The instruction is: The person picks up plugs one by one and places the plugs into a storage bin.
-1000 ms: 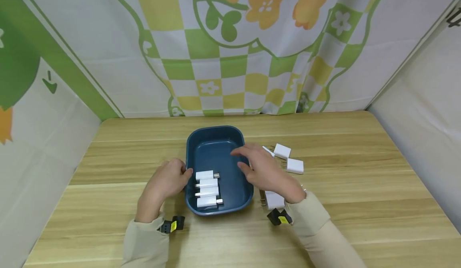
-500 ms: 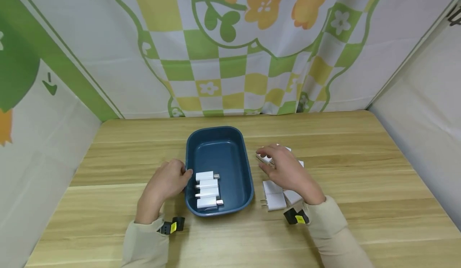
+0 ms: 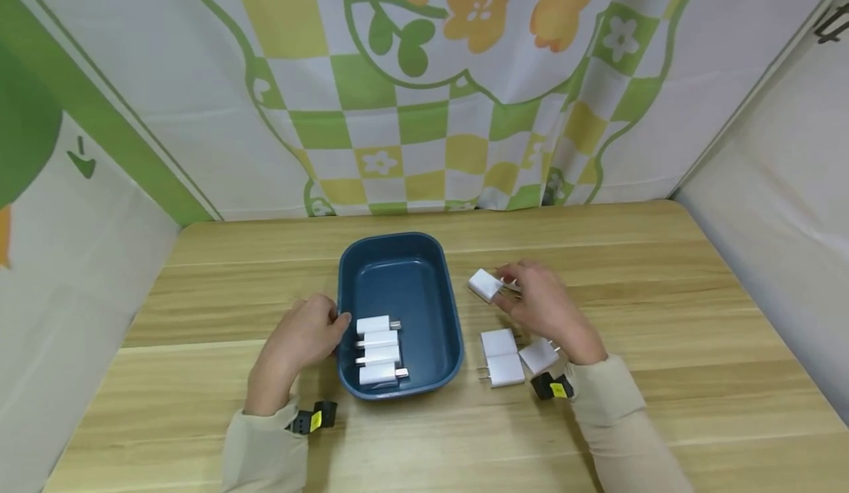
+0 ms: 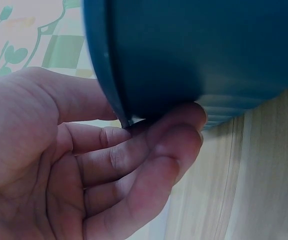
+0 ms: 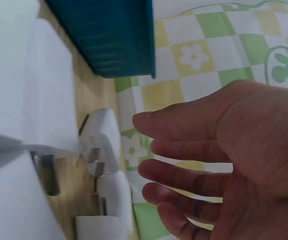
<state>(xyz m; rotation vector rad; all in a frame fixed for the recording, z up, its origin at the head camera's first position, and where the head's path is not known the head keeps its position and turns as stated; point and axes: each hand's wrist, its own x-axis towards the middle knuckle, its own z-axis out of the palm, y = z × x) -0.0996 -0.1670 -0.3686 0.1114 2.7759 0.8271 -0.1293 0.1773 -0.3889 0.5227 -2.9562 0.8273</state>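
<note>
Over the preceding second, the right hand (image 3: 544,301) left the right edge of the blue tray (image 3: 411,287) and reached the far group of white chargers on the bench (image 3: 219,316). This placed it beside the leftmost charger (image 3: 485,285) of that group, so the work had passed from the tray to the loose units. The contents of the tray did not change.

Right-hand state: fingers (image 5: 184,176) spread and slightly bent, thumb apart; the right wrist view showed nothing pinched between them. Left-hand state: the left hand (image 3: 301,342) pinched the tray at its left rim, thumb against the wall and fingers curled below.

Count:
- Tray: one, on the bench between the hands.
- Chargers inside the tray: four (image 3: 380,355), in a row at the near left; two had metal plugs facing right, two facing left.
- Near group on the bench, right of the tray: three (image 3: 505,370), set close together.
- Far group: three in the right wrist view; the right hand partly hid this group from the head camera.
</note>
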